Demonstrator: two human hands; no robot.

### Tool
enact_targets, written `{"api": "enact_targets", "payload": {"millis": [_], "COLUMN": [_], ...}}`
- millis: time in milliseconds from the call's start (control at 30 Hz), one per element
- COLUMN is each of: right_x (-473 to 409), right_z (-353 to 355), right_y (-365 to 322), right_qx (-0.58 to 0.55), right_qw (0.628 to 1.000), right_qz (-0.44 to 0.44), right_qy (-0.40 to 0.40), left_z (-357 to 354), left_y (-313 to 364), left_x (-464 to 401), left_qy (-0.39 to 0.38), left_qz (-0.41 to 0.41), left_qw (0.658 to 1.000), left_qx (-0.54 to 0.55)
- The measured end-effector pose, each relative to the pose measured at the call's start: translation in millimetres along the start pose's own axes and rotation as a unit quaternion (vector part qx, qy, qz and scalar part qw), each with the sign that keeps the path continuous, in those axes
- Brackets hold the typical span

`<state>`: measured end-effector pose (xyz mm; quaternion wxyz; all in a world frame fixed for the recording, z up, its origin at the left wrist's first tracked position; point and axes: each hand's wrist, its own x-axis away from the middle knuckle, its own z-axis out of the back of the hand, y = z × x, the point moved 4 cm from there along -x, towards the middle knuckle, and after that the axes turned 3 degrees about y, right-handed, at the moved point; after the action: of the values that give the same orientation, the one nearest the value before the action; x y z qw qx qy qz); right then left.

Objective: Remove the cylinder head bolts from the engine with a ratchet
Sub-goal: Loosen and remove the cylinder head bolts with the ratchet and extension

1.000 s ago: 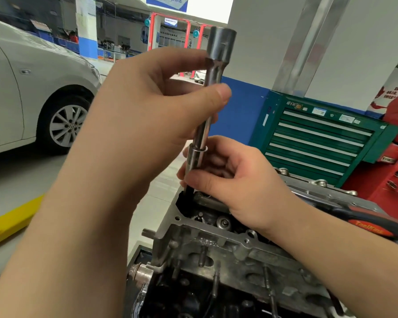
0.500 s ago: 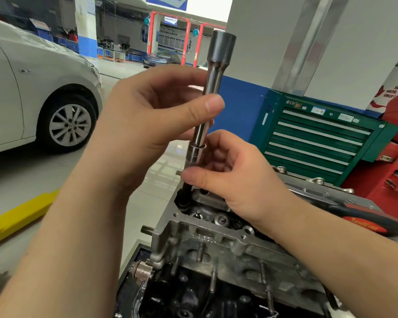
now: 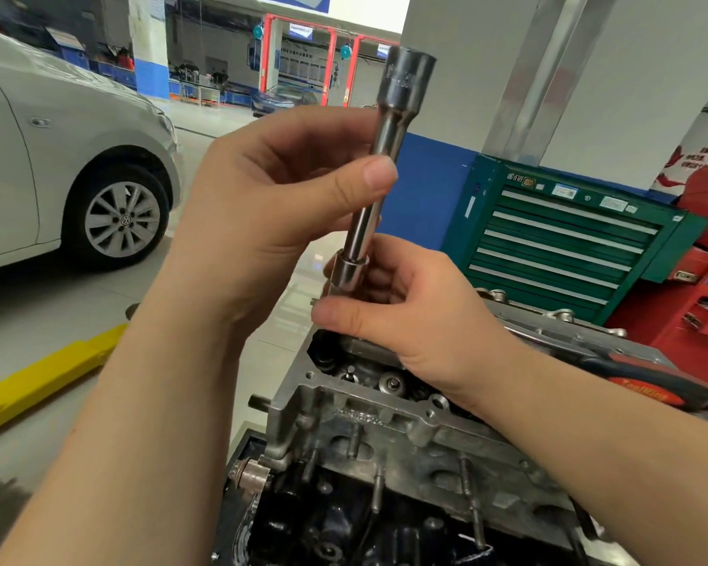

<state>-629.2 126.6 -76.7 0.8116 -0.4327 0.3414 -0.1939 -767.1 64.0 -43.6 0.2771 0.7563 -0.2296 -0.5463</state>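
Observation:
A long chrome extension bar point(image 3: 385, 128) stands nearly upright over the far left corner of the grey cylinder head point(image 3: 385, 418). My left hand point(image 3: 270, 206) grips the bar's shaft between thumb and fingers. At the bar's lower end sits a socket point(image 3: 346, 273), which my right hand point(image 3: 409, 316) pinches, hiding whatever is under it. A ratchet with a red and black handle point(image 3: 646, 386) lies on the engine behind my right forearm.
A green tool cabinet point(image 3: 560, 243) and a red cabinet point(image 3: 704, 279) stand behind the engine. A silver car point(image 3: 58, 157) is parked at the left. A yellow floor strip point(image 3: 37, 377) runs beside the engine stand. Studs stick out of the head's near side.
Both hands and the bar have risen slightly above the head. My left hand has slid a little lower on the shaft, and its fingers now show around it.

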Motion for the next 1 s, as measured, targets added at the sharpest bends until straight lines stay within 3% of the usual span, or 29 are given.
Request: {"api": "enact_targets", "payload": {"millis": [133,267,400,667,867,1000], "right_x": [4.1,0.4,-1.8,2.8,-0.8,3.7], "right_z": [1.5,0.0,-2.5,2.4,1.8,4.3], "right_y": [1.3,2.1,1.7,2.5,1.5,0.5], "right_qx": [-0.036,0.003,0.008,0.003,0.0,-0.018], "right_qw": [0.999,1.0,1.0,1.0,1.0,0.999], "right_qz": [-0.001,0.001,0.01,0.011,0.023,0.029], "right_qy": [-0.031,-0.009,0.01,-0.013,0.006,-0.007], "left_z": [-5.3,-14.0,-14.1,-19.8,-22.9,-23.3], "left_y": [-12.9,-21.4,-23.1,-25.8,-27.4,-29.2], "left_x": [0.8,0.9,0.5,4.8,8.0,10.1], "left_qy": [0.013,-0.002,0.022,0.027,0.072,0.074], "left_qz": [0.052,0.081,0.053,0.078,0.048,0.078], "left_qw": [0.996,0.986,0.989,0.979,0.988,0.984], "left_qx": [0.071,0.145,0.136,0.186,0.128,0.145]}}
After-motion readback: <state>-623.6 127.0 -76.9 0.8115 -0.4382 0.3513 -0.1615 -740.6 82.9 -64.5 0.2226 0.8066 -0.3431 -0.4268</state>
